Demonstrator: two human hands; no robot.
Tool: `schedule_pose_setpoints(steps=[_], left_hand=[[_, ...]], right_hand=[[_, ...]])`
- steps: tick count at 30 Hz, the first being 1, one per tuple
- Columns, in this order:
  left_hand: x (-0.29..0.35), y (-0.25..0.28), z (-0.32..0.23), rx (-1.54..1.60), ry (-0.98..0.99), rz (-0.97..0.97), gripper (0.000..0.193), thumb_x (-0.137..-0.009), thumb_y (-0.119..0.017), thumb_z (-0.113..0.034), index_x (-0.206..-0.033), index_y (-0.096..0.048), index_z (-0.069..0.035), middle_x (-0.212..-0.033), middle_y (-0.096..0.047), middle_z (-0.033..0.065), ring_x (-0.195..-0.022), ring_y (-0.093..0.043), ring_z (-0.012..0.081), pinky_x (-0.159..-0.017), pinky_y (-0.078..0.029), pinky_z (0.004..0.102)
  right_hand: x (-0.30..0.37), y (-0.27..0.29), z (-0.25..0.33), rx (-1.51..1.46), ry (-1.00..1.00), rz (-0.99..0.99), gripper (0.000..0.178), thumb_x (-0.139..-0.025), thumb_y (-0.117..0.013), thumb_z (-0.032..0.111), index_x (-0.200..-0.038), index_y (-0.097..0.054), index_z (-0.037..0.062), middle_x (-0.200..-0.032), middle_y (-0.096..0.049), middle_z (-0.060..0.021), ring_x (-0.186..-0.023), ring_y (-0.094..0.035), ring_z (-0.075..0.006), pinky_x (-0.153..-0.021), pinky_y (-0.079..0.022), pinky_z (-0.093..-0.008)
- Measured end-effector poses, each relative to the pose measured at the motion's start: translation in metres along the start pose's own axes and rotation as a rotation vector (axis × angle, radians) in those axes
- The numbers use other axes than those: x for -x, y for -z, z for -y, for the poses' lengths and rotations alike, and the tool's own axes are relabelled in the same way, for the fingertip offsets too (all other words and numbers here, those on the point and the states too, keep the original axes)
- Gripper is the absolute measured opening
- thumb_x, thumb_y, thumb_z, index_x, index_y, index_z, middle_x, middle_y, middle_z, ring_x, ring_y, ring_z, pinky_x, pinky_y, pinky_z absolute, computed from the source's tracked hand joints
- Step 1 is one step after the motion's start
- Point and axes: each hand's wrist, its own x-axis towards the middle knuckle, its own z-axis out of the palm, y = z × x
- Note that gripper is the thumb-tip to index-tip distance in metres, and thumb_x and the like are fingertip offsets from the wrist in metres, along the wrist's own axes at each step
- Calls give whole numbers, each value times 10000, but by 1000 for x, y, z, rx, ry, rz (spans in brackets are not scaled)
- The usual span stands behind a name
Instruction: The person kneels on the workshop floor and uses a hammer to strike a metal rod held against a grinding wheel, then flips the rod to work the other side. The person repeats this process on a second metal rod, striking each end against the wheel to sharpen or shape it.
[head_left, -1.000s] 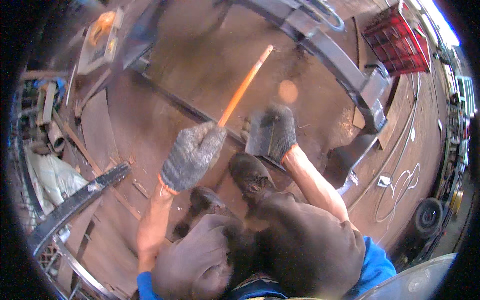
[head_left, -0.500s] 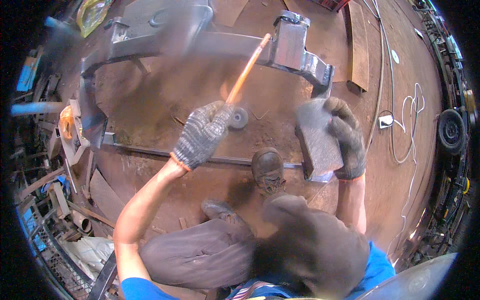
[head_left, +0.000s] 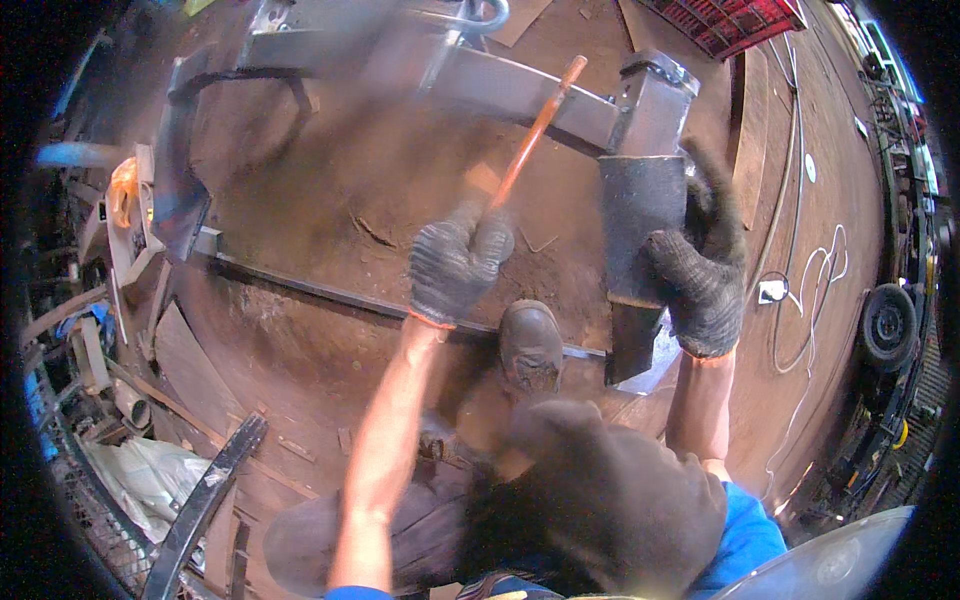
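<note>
My left hand has its grip closed around the orange rod, which slants away to the right. My right hand sets its thumb against the dark metal plate, fingers spread along the right side; how firm this grip is, I cannot tell. The plate lies just below the box-shaped post in view, contact unclear. Best practice, I judge: brace the plate squarely, fingers clear of its edges.

Brown dirty floor, red crate top right, cables along right side, dark wheel near right edge, scrap wood and pale sack at left
</note>
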Motion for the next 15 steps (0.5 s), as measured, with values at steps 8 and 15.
schedule_pose_setpoints(steps=[8, 15], left_hand=[[30, -25, -10, -288, -2, -243, 232, -895, -669, -296, -813, -622, -84, -602, -543, 162, -543, -556, 350, -498, -406, 445], [32, -8, -25, -291, 26, -220, 220, -899, -677, -273, -839, -677, -61, -617, -569, 154, -536, -569, 321, -501, -416, 420]], right_hand=[[-22, -18, 6, 633, 372, 17, 448, -752, -637, -127, -1166, -617, 43, -1215, -631, -102, -953, -644, -210, -828, -528, -336], [-37, -40, -17, 1223, 857, 549, 552, -694, -665, 49, -1243, -611, 67, -1212, -611, -104, -1102, -592, -312, -908, -502, -408]])
